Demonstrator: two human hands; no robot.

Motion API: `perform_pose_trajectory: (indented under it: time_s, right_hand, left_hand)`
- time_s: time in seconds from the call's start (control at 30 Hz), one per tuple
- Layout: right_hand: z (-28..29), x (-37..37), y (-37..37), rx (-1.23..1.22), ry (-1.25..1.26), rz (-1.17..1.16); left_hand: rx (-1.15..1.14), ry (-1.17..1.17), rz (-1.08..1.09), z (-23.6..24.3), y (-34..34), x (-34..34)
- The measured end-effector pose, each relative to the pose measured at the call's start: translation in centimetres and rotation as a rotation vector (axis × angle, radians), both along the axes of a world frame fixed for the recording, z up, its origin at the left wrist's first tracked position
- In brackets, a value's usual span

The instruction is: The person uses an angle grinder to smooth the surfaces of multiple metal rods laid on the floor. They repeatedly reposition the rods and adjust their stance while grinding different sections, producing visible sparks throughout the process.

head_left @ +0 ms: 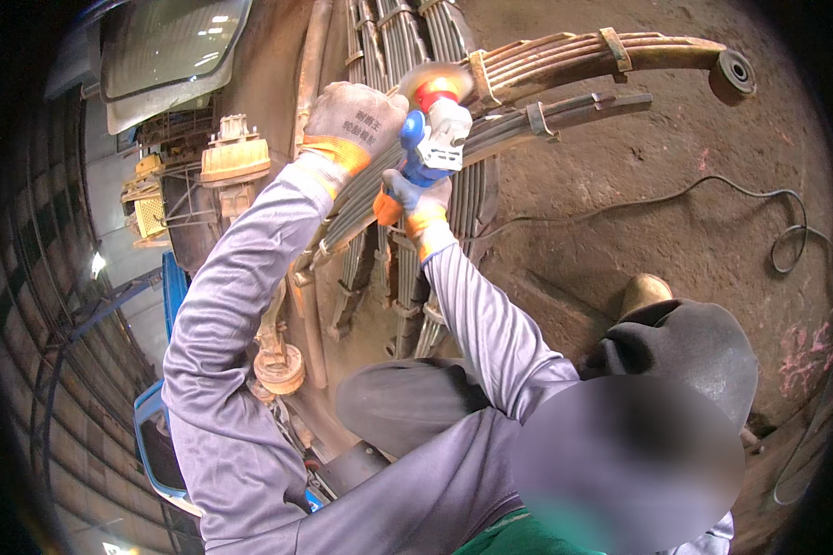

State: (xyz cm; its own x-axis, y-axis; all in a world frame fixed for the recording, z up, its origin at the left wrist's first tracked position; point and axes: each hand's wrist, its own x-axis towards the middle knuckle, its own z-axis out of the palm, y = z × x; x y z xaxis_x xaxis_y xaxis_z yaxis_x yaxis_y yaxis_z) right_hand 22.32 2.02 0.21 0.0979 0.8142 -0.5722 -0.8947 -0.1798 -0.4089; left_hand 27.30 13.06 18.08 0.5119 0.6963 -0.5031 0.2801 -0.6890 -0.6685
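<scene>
My left hand (356, 125), in a greyish glove with orange cuff, is curled beside the head of a blue-and-white angle grinder (440, 139); what its fingers grip is hidden. My right hand (416, 199), also gloved, is closed on the grinder's body from below. The grinder's red front carries a motion-blurred disc (435, 76) at a rusty leaf spring (565, 60) with clamps and an end eye. A second, narrower leaf spring (592, 109) lies beside it, over upright stacks of springs (361, 42) running away from me.
Rusty axle hubs (234, 162) and a long pipe stand left of the springs, with a glass panel (162, 42) and yellow parts (148, 208) beyond. A cable (676, 190) snakes over the dirt floor (620, 231) at right. My bent knees and boot are below.
</scene>
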Motion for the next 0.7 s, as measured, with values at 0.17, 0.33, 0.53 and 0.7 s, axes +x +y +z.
perform_pose_trajectory:
  time_s: [0.17, 0.33, 0.53, 0.7]
  right_hand:
    - [0.8, 0.6, -0.4, -0.04, 0.015, 0.052]
    - [-0.9, 0.1, 0.9, -0.039, -0.035, 0.033]
    - [-0.7, -0.4, -0.1, -0.016, -0.066, 0.001]
    - [-0.5, -1.8, -1.1, -0.021, -0.02, 0.034]
  left_hand:
    - [0.015, 0.005, 0.031, 0.0, -0.2, -0.2]
    - [0.037, -0.03, -0.076, -0.2, 0.5, 0.8]
    - [-0.016, -0.016, 0.026, -0.4, 0.0, -0.5]
    - [-0.015, 0.015, 0.069, 0.1, -0.5, -1.7]
